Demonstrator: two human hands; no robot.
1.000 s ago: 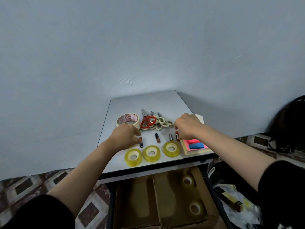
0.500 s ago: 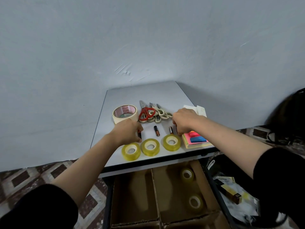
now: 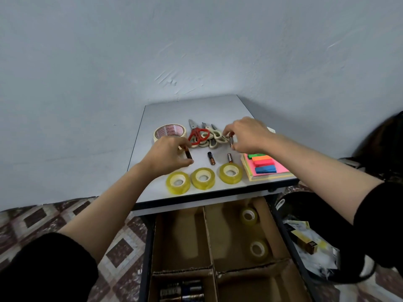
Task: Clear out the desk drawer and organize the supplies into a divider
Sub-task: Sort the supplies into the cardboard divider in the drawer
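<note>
Since a second ago both hands have lifted from the desk row, each with one battery: the row of four is down to two.

- Drawer [image 3: 146,258]: open below you, lined with a cardboard divider [image 3: 208,232].
- Near-left compartment: stored batteries [image 3: 182,290], lying on their sides.
- Far-right compartment: two small clear tape rolls [image 3: 248,215], one nearer you and one farther, well apart.
- Far-left compartment: bare cardboard.
- Desk [image 3: 196,110], front edge: three yellow-tinted clear tape rolls [image 3: 202,178] in a row, lying flat.
- Right of them: a sticky-note stack [image 3: 279,171] topped with coloured index flags [image 3: 262,163].
- Behind the rolls: two loose AA batteries [image 3: 211,158], side by side but apart, one of them touching the rightmost roll.
- Left hand [image 3: 168,155]: fingers curled, thumb and forefinger pinching the left battery [image 3: 188,154], which is tilted. You cannot tell whether it is clear of the desk.
- Right hand [image 3: 246,136]: fingers curled, fingertips pinching the right battery [image 3: 231,140] upright over the scissor handles.
- Farther back: red-handled scissors [image 3: 197,135] overlapping cream-handled scissors [image 3: 214,136], blades pointing away from you.
- Left of the scissors: a wide masking tape roll [image 3: 170,131], lying flat.
</note>
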